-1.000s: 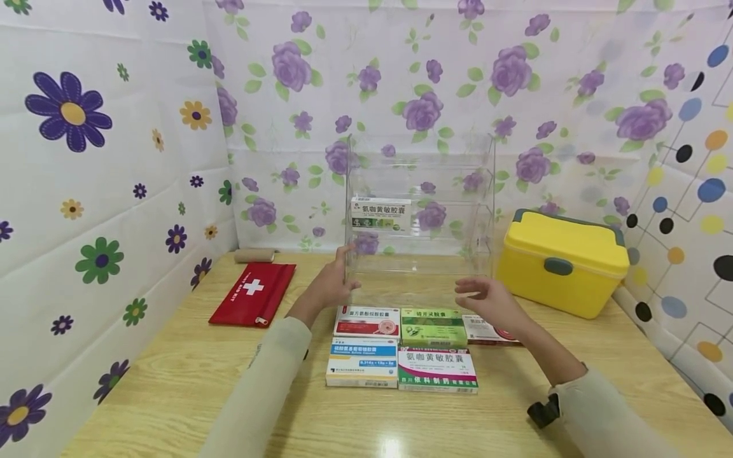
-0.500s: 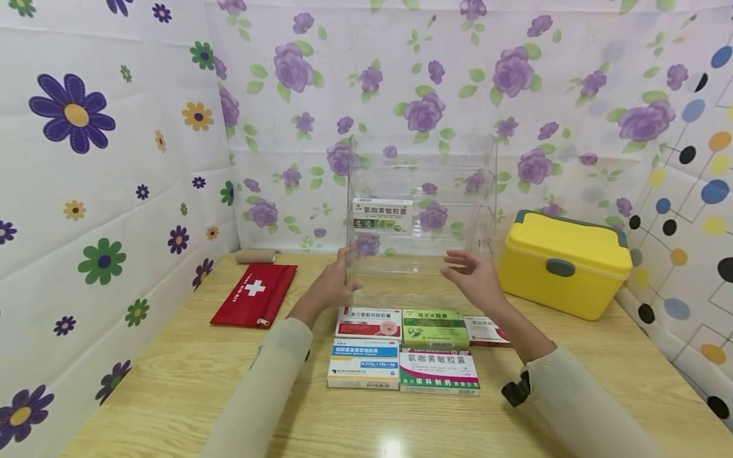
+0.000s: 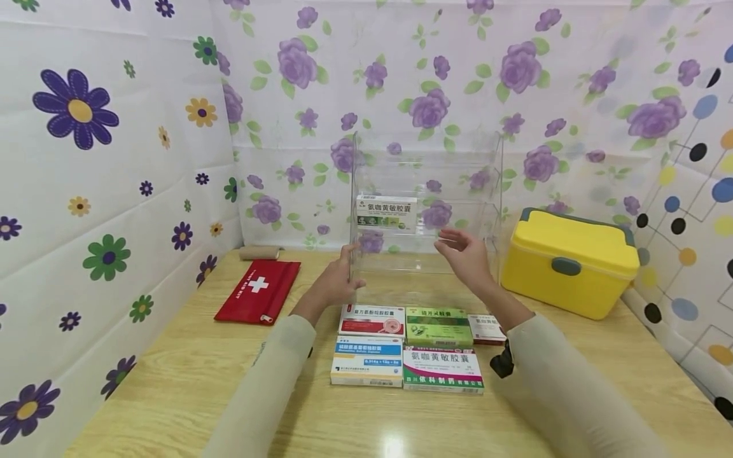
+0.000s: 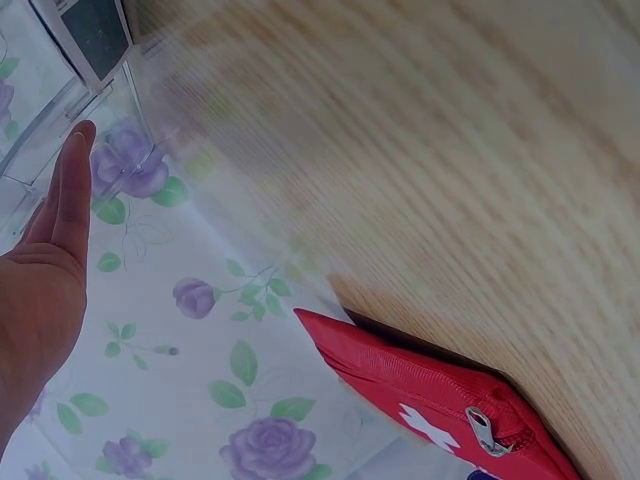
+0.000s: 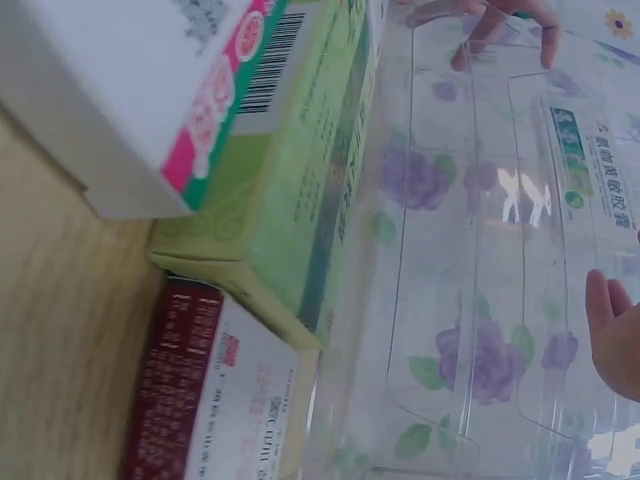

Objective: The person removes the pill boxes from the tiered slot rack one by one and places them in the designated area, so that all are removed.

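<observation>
My left hand grips the left side of a clear tiered display rack, thumb toward the front. In the left wrist view that hand's fingers lie along the side panel. Nothing is held in my right hand, which hovers before the rack's right half, its fingers loosely bent. On a middle tier at the left stands a white medicine box. In front of the rack lie a red-and-white box, a green box, a maroon-edged box, a blue-and-white box and a pink-and-green-edged box.
A yellow lidded case stands right of the rack. To the left lie a red first aid pouch and a brown roll. Patterned cloth walls enclose the table's back and sides.
My right hand has moved up and left, from above the maroon-edged box to in front of the rack's tiers. The left hand stays at the rack's side. The view shifts slightly.
</observation>
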Demonstrator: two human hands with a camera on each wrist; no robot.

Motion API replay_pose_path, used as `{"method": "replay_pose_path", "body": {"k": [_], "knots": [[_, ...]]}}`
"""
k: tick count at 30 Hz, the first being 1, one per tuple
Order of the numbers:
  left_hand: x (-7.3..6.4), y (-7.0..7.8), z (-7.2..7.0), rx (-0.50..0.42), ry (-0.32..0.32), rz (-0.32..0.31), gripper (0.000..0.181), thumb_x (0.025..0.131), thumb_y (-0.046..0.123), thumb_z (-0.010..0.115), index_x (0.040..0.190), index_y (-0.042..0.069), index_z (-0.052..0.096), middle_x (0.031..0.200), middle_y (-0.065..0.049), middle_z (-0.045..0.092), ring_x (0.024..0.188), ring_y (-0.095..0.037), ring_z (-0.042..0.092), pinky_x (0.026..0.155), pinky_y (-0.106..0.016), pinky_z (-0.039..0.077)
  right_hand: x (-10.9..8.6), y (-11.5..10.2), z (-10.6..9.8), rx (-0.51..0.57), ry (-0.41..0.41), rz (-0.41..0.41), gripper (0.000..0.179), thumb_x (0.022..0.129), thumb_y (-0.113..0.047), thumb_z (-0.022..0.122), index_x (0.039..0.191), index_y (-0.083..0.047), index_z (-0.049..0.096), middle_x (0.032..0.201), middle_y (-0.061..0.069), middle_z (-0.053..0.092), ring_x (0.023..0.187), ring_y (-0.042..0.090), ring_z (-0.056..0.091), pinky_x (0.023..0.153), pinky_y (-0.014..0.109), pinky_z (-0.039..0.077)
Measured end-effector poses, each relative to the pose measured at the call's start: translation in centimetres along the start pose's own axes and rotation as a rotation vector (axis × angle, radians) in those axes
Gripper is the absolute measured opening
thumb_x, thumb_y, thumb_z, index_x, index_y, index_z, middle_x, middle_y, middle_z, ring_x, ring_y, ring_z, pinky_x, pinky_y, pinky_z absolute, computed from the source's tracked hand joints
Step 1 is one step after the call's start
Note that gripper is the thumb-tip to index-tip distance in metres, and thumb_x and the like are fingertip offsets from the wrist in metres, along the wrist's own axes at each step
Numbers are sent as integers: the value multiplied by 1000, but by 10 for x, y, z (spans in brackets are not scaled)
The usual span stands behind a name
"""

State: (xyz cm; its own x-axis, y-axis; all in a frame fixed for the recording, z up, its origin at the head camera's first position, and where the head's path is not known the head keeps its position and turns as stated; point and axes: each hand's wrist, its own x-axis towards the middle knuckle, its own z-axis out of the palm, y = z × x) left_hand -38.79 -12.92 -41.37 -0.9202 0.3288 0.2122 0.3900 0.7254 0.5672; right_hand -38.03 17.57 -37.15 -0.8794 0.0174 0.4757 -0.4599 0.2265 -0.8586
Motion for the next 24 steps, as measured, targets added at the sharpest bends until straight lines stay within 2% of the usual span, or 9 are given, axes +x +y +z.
{"method": "replay_pose_path", "body": {"k": [2,5,8,13,18,24], "knots": [[0,0,-1,2,8,0,88,92,17,71,155,24,10,121,-25,60,102,-30,60,97,-52,47,6,-2,2,-9,-4,-41,38,90,-13,73,122,5,64,121,23,66,108,31,66,83,18,52],[0,1,-2,5,20,-7,88,92,16,72,155,24,11,99,-21,62,89,-29,60,89,-48,50,15,-5,6,-23,-2,-85,35,90,-11,73,120,4,65,118,21,67,107,32,66,84,19,53],[1,2,-1,7,13,-11,88,92,18,71,155,26,9,82,-16,57,77,-27,57,80,-43,50,22,-9,9,-20,6,-94,33,89,-11,73,118,4,65,118,20,67,105,33,66,84,22,54],[3,0,1,17,2,2,89,93,20,71,155,25,8,94,-17,61,83,-25,58,84,-43,51,33,-12,16,-29,55,-79,30,87,-7,74,114,6,66,113,24,67,100,30,67,83,24,55],[3,-1,2,29,24,-3,89,92,20,72,155,26,9,89,-13,60,82,-26,59,83,-43,51,47,-9,25,-98,89,-121,28,87,-6,75,112,3,67,108,22,68,97,31,67,86,32,55],[3,-1,2,33,26,-8,89,92,19,73,154,27,9,99,-18,62,85,-26,58,87,-45,51,59,-16,36,-168,-5,-151,41,86,-5,75,124,4,61,124,22,62,113,42,59,93,46,51]]}}
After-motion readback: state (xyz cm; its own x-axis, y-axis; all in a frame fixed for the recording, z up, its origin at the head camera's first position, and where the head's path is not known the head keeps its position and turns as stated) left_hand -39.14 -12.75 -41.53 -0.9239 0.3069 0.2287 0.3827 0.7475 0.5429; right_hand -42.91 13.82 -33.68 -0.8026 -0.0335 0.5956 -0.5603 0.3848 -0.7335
